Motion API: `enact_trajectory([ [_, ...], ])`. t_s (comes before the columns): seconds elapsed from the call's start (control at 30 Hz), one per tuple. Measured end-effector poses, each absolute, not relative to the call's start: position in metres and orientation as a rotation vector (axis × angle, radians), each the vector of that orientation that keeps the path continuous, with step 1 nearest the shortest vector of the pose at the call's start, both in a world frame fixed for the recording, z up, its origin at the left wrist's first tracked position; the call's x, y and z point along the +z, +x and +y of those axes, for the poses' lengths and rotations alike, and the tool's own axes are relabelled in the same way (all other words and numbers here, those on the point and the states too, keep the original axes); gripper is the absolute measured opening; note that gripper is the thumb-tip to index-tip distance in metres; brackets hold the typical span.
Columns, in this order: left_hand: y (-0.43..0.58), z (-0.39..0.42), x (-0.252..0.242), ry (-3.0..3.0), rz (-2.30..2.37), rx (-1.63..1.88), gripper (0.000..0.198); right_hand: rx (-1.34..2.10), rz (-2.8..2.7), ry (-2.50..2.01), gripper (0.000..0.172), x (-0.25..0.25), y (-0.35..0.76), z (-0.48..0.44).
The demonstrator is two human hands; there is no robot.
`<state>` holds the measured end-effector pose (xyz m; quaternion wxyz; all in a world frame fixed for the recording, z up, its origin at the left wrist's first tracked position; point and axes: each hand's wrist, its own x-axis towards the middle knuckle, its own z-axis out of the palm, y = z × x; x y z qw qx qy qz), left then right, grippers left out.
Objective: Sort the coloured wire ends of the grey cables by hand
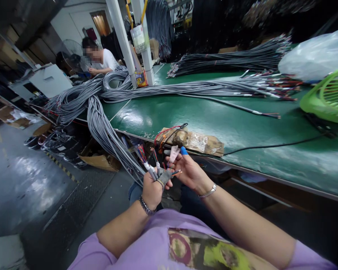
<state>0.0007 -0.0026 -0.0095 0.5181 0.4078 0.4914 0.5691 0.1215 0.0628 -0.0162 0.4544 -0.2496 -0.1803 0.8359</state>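
My left hand (154,187) is closed round several grey cables (151,171), its thumb in a grey cover. Stripped ends with thin coloured wires (141,153) stick up above the fist, and white sleeves sit below them. One cable end with orange and dark wires (176,173) points right, across the thumb. Close beside it, my right hand (189,171) is palm up, fingers loosely curled and thumb apart under a blue tip cover (183,150). A pale pinkish wrap or piece (174,153) shows at its fingers; I cannot tell which. Fine wires lie near those fingertips.
A wooden block (205,143) with tape and leads lies at the green table's (259,138) front edge. Grey cable bundles (169,90) run across it and hang off at left. Behind are dark cables (228,60). A green fan (331,97) stands right; another person (101,60) sits far left.
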Motion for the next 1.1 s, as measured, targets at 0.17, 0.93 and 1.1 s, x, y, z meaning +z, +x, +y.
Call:
enact_trajectory([
  [0.17,0.001,0.000,-0.007,0.951,1.198,1.456,0.028,1.962,-0.551,-0.606,0.027,-0.011,0.121,0.061],
  [0.93,0.005,0.007,-0.015,0.994,1.231,1.393,0.030,2.084,-0.622,-0.602,0.042,-0.018,0.126,0.058],
  [1.1,-0.001,-0.004,-0.019,1.086,1.281,1.342,0.028,2.130,-0.818,-0.844,0.037,-0.017,0.138,0.056],
])
